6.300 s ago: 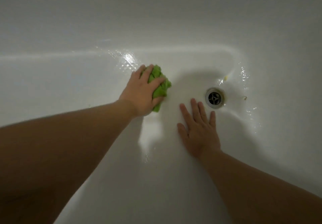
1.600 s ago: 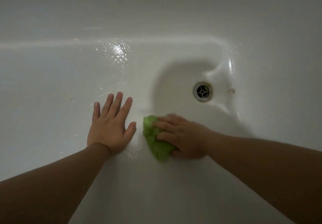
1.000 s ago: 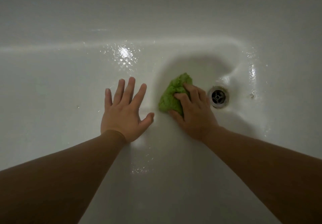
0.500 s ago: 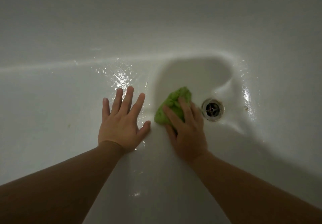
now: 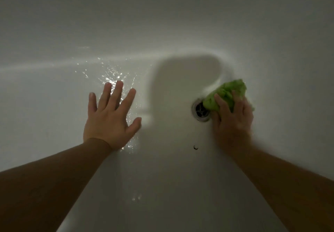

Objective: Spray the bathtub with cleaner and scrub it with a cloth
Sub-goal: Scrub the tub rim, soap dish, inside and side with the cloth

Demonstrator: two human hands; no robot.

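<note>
— What's in the white glossy bathtub [image 5: 54, 94]?
— A crumpled green cloth [image 5: 223, 95], gripped by the right hand [image 5: 233, 121] beside the round metal drain [image 5: 199, 111], its edge overlapping the rim. A small dark speck [image 5: 195, 147] lies nearby.
— The left hand [image 5: 110, 121]?
— Flat, fingers spread, pressing the wet floor, holding nothing.
</note>
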